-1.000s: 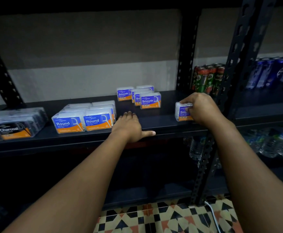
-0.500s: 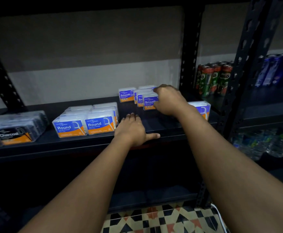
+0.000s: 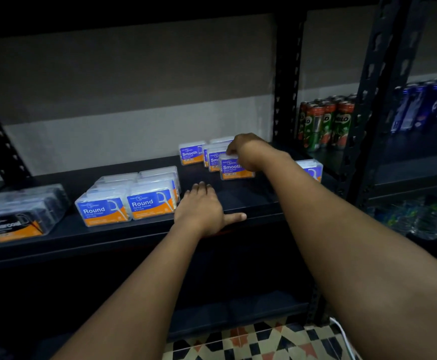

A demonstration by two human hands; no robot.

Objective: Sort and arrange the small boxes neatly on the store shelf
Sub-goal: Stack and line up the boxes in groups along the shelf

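Observation:
Small clear floss boxes with blue and orange labels stand on a dark shelf (image 3: 251, 201). My right hand (image 3: 243, 149) grips the front Smooth box (image 3: 234, 170) from above, its fingers curled over the top. Behind it stand more Smooth boxes (image 3: 191, 153). One loose box (image 3: 312, 170) sits to the right, partly hidden by my right forearm. A block of Round boxes (image 3: 129, 198) stands left of centre. My left hand (image 3: 203, 210) rests flat on the shelf's front edge, thumb out, beside the Round boxes.
Black Charcoal boxes (image 3: 14, 216) lie at the far left. Black perforated uprights (image 3: 286, 81) frame the bay. Green drink cans (image 3: 324, 122) and blue cans (image 3: 420, 107) fill the neighbouring shelf, with water bottles (image 3: 425, 216) below. Patterned floor tiles (image 3: 259, 339) show underneath.
My right hand let go of the loose box at the right, swung left to the Smooth group and took hold of the front box there. My left hand stayed put.

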